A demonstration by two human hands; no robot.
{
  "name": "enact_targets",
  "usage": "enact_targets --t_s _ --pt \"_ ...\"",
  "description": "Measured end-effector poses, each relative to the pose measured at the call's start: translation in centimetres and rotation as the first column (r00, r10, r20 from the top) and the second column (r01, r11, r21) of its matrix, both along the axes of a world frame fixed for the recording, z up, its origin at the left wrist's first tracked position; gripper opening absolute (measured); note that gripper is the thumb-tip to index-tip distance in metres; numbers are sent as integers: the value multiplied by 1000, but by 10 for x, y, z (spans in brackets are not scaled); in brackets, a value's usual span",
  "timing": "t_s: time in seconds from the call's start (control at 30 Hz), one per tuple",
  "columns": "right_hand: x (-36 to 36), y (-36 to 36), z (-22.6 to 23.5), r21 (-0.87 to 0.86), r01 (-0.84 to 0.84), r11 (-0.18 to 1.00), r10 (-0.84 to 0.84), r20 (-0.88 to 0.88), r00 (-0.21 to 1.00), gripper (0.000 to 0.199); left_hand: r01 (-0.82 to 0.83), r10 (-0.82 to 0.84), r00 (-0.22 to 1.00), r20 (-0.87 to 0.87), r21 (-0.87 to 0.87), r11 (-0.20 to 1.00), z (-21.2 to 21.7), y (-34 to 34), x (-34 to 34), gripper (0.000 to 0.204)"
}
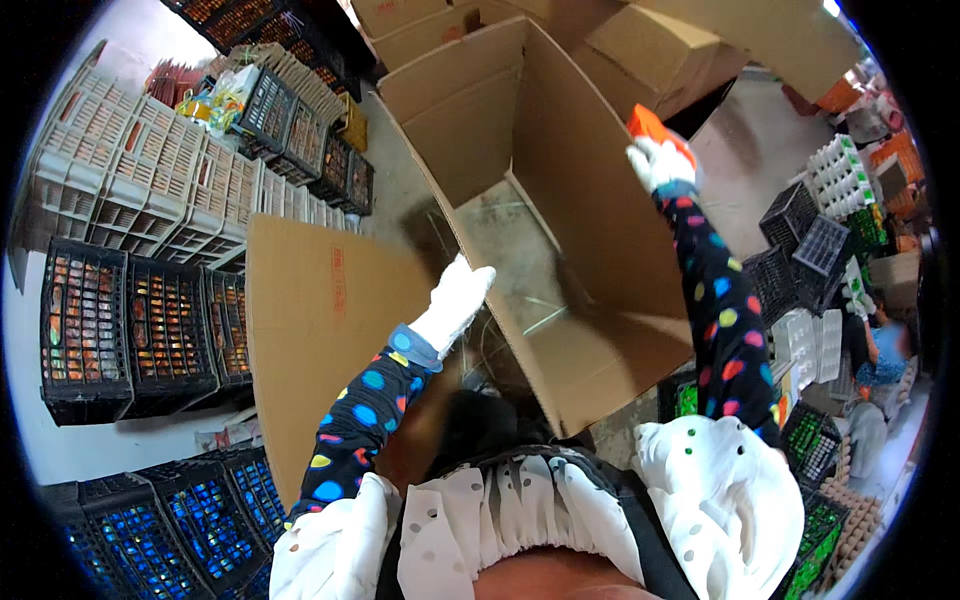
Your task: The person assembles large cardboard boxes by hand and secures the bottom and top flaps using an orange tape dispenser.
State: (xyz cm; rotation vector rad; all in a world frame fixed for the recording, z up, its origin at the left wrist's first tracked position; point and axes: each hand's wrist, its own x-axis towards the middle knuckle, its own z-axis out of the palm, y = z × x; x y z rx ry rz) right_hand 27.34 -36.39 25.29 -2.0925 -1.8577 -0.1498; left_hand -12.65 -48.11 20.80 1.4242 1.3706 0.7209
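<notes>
Two gloved hands at work on one big cardboard box, head view only. Box sits centre-frame on the floor, tipped on its side w/ open mouth toward the person, flaps splayed, inside bare except a few thin strands.

Left hand, white glove, approx 7 o'clock of the box: fingers flat & together, pressed on the box's near-left edge. Grip is open-palmed, holding nothing, just bracing. Sleeve dark w/ coloured dots.

Right hand, white glove, approx 2 o'clock of the box, up at the right wall's top edge. Grip is closed round an orange tool, prob a tape dispenser or cutter; too small to tell which. Tool touches or sits just beside the wall edge.

At 9 o'clock of the box, a flat cardboard sheet leans near the left arm. Further out at 9–10 o'clock: stacked black crates and pale crates. At 7 o'clock low, blue-lit crates. At 3 o'clock: more black crates and white egg trays. More cartons at 12 o'clock.

Risks, as I judge: box is only steadied by one flat palm, so a push from the tool hand could swing or fold the wall. If the tool is a blade, slip along the edge could nick the glove. The leaning sheet could slide onto the left arm if bumped. Tight floor, crates close at 3 o'clock, so box may snag.
</notes>
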Motion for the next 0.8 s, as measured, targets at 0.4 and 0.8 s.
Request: enact_targets --t_s 0.4,0.8 --pt "-17 49 -43 -122 -196 973 196 -20 980 42 -105 280 927 250 -545 832 27 -64 9 46" --pt "-78 102 -58 -219 -252 943 243 -68 968 39 -366 372 926 -63 -396 842 12 57 -3 31"
